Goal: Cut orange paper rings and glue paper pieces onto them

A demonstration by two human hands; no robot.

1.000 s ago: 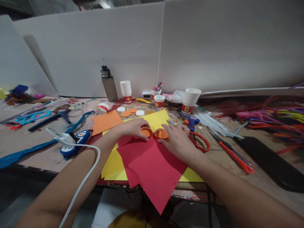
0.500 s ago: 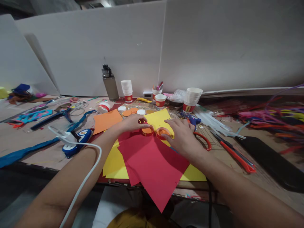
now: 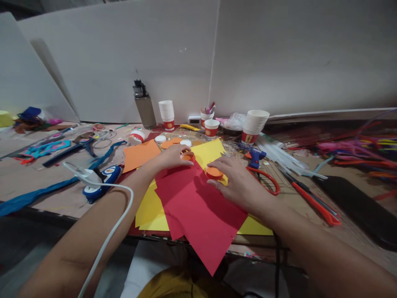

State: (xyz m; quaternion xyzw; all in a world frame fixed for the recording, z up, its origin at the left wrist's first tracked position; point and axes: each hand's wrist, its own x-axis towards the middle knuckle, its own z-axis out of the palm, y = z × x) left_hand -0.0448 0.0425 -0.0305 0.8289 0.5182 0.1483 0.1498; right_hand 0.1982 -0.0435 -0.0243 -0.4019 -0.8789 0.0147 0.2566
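Observation:
My left hand (image 3: 173, 158) has its fingers curled around a shallow round orange piece with a red-orange rim (image 3: 187, 157). Between the thumb and fingers of my right hand (image 3: 237, 178) is a second shallow round orange piece (image 3: 214, 173) of the same look. Both are over the far part of a stack of red paper sheets (image 3: 198, 215), whose near corner hangs past the table edge. Yellow paper (image 3: 208, 152) shows behind and under the red. An orange sheet (image 3: 141, 154) lies left of my left hand.
Orange discs (image 3: 171, 142) and white lids (image 3: 160, 139) lie behind my left hand. Scissors (image 3: 269, 183), a blue glue gun (image 3: 257, 157) and a red utility knife (image 3: 319, 205) are on the right. Stacked paper cups (image 3: 254, 124) stand at the back. A white cable (image 3: 124, 211) crosses my left forearm.
My left hand has moved away from me and slightly left with its round piece, widening the gap between the two pieces. My right hand has stayed nearly in place; the view has shifted slightly.

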